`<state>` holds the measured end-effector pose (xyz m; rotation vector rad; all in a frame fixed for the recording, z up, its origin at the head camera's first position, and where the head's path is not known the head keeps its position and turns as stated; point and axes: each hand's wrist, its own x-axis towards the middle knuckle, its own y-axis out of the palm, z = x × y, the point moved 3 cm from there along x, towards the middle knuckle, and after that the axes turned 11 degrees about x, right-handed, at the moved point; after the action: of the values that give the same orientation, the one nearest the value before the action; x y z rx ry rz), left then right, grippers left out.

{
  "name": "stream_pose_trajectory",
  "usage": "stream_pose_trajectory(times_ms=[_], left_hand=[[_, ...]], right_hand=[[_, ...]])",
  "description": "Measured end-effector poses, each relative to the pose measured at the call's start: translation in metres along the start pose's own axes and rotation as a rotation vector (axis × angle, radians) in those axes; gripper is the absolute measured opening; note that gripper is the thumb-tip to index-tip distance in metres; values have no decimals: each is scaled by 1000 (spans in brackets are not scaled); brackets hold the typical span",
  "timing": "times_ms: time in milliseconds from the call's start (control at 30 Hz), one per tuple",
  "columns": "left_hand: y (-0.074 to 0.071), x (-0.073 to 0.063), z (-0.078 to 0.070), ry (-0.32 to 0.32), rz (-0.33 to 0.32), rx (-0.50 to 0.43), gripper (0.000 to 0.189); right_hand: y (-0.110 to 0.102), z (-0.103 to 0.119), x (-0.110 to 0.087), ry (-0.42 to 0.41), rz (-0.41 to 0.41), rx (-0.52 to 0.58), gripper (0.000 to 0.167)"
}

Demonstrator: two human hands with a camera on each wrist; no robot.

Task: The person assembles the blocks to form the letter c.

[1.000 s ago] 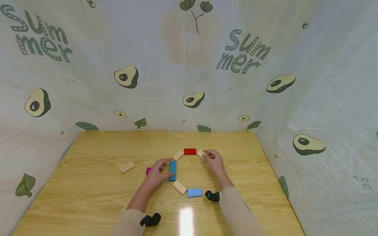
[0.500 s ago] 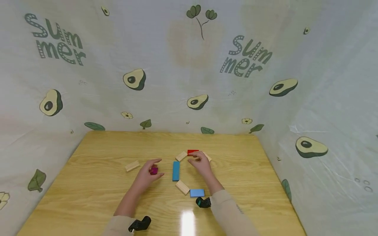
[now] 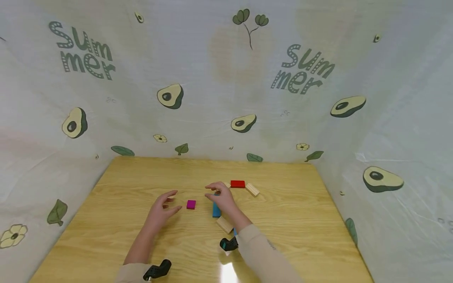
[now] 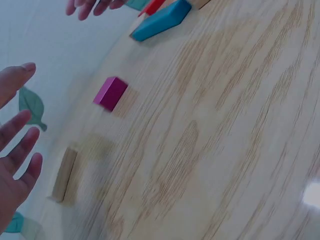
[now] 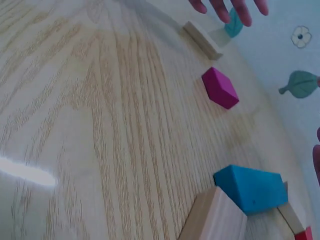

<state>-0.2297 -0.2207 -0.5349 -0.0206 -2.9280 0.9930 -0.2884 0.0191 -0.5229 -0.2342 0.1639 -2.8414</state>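
My left hand (image 3: 159,210) is held over the table with its fingers spread, holding nothing. It is left of a small magenta block (image 3: 191,204), near a plain wooden block (image 4: 65,175) that it hides in the head view. Fingers apart and nothing between them, my right hand (image 3: 223,198) hovers over a dark blue block (image 3: 216,210), partly covering it. Below that lies a wooden block (image 3: 225,225). A light blue block (image 3: 235,232) is mostly hidden by the right wrist. Farther back are a red block (image 3: 238,184) and another wooden block (image 3: 252,190).
The blocks lie flat on a wood-grain table (image 3: 301,220). A pale cloth printed with avocados (image 3: 244,123) rises behind the table and along its sides. Each wrist carries a black device (image 3: 157,270). A bright reflection lies near the table's front.
My left hand has moved left from the dark blue block, past the magenta block. My right hand has left the right-hand wooden block and travelled left over the dark blue one. The head view has shifted slightly.
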Motion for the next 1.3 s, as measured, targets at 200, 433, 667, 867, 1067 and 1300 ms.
stream_pose_trajectory(times_ms=[200, 433, 667, 867, 1067, 1300], left_hand=[[-18, -5, 14, -22, -33, -6, 63], [-34, -9, 24, -18, -75, -4, 64], [-43, -17, 34, -36, -102, 33, 63], [-49, -25, 41, -72, -106, 13, 63], [-51, -30, 43, -110, -106, 3, 63], [-50, -33, 43, -130, -118, -6, 62]], right_hand=[[28, -4, 11, 22, 74, -21, 26], [58, 1, 20, 22, 152, -45, 26], [82, -3, 21, 23, 213, -49, 26], [104, -7, 27, 13, 250, -65, 27], [116, -13, 33, 48, 233, -67, 26], [124, -22, 40, 58, 216, -130, 30]])
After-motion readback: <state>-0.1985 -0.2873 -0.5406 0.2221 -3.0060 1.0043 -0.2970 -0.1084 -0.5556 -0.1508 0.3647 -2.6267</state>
